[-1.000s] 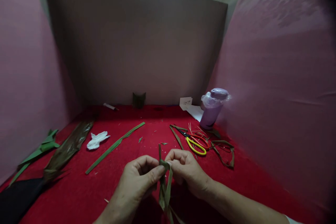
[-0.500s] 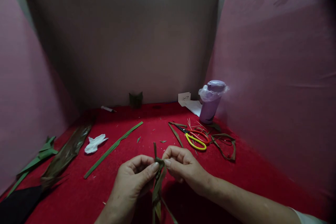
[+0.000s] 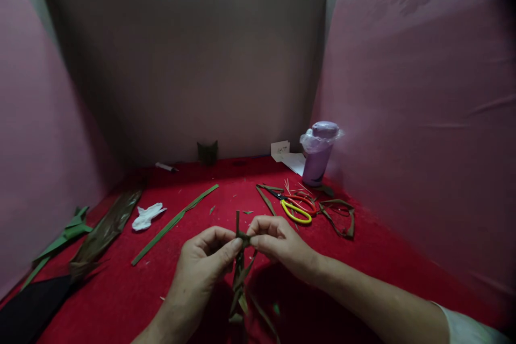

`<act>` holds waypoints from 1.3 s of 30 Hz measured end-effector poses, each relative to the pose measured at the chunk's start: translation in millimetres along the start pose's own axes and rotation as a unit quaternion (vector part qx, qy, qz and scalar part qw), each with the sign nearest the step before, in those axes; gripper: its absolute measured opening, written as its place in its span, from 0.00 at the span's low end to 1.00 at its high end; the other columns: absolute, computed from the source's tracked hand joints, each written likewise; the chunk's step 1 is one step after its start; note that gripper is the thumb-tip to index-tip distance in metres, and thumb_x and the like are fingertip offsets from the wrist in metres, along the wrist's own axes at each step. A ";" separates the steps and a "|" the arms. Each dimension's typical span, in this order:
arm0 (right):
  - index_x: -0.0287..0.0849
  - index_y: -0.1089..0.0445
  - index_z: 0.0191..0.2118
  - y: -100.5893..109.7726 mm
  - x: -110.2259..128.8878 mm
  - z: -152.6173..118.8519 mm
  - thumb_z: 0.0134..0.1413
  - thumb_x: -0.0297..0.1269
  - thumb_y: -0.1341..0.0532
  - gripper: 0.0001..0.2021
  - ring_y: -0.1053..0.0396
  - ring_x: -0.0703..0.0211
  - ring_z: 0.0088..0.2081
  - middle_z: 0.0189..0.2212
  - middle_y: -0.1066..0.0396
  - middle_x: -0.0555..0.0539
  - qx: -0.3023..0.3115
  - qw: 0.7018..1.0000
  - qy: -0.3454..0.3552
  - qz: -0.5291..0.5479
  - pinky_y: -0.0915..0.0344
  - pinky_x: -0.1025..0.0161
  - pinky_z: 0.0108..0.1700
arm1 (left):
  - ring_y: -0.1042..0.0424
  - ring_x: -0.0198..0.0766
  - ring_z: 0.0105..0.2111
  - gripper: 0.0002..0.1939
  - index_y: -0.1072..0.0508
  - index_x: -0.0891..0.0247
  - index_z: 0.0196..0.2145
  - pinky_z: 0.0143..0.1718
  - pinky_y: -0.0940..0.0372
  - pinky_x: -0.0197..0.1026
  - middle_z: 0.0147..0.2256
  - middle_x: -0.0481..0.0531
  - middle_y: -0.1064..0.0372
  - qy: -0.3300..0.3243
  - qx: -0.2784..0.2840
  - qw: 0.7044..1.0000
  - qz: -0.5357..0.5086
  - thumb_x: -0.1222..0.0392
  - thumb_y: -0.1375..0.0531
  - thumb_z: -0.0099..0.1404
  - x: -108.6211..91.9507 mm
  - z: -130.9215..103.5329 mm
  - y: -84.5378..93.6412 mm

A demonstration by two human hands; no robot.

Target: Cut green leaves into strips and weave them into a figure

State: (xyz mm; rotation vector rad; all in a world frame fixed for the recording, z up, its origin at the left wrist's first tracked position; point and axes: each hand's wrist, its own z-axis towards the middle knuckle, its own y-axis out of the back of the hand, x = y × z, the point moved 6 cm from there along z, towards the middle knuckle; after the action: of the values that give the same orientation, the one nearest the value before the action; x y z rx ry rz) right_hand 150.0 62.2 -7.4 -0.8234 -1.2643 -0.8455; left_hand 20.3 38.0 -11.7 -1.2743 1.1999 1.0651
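Between my two hands is a bundle of dull green leaf strips [image 3: 239, 274], knotted or folded at its top. One short end sticks straight up and the longer tails hang below. My left hand [image 3: 201, 271] is closed, pinching the bundle near the fold with thumb and forefinger. From the other side, my right hand [image 3: 284, 244] is closed too, its thumb and fingertips gripping the strip right at the fold. Beyond my right hand lie scissors [image 3: 297, 210] with one red and one yellow handle loop. The fingertips hide part of the fold.
On the red cloth [image 3: 363, 290] lie a long green leaf strip [image 3: 173, 224], a crumpled white tissue [image 3: 148, 216], a brown plastic bag [image 3: 108, 226] and curled leaf scraps [image 3: 342, 217]. Farther back stand a purple tumbler [image 3: 318, 161], a white card [image 3: 280, 150] and a dark green leaf piece [image 3: 207, 152].
The view has shifted slightly. Both hands keep their pinch on the leaf strips; the right hand's fingertips have shifted a little at the fold, and the hanging tails have swung.
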 end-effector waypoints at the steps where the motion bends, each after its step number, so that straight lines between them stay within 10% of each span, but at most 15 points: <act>1: 0.39 0.36 0.25 0.8 -0.6 1.0 0.42 0.31 0.42 0.02 0.52 0.71 0.18 0.16 0.44 0.57 0.001 1.000 0.003 -0.008 0.56 0.70 0.19 | 0.42 0.27 0.19 0.10 0.28 0.66 0.24 0.21 0.48 0.31 0.19 0.44 0.36 0.004 0.000 1.000 -0.006 0.57 0.34 0.50 0.0 0.3 0.0; 25: 0.37 0.30 0.36 27.5 17.4 10.1 0.37 0.27 0.39 0.14 0.35 0.65 0.29 0.26 0.31 0.51 0.163 0.986 0.010 0.025 0.41 0.67 0.32 | 0.46 0.26 0.14 0.12 0.29 0.64 0.21 0.16 0.54 0.30 0.14 0.43 0.38 0.006 0.014 0.996 0.085 0.54 0.32 0.45 -31.4 17.6 -4.3; 29: 0.40 0.31 0.43 31.7 19.0 12.2 0.50 0.34 0.40 0.13 0.35 0.64 0.37 0.37 0.31 0.48 0.110 0.991 0.058 -0.045 0.40 0.64 0.40 | 0.43 0.28 0.17 0.11 0.28 0.65 0.21 0.18 0.50 0.31 0.17 0.44 0.37 -0.028 0.014 0.995 0.096 0.55 0.32 0.46 -27.5 26.5 -11.0; 39: 0.39 0.38 0.26 18.1 8.9 5.2 0.56 0.38 0.43 0.10 0.51 0.69 0.21 0.19 0.47 0.56 0.029 0.984 0.051 -0.170 0.53 0.71 0.22 | 0.39 0.29 0.21 0.10 0.25 0.65 0.24 0.22 0.44 0.31 0.21 0.47 0.33 -0.009 0.028 0.999 0.037 0.56 0.32 0.47 -0.2 22.1 -6.6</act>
State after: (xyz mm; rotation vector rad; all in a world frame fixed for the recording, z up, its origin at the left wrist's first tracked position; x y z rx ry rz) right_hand 164.6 74.4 1.0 -0.5169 -1.3527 -1.1034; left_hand 27.9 59.7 -12.2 -1.1830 1.2635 1.0852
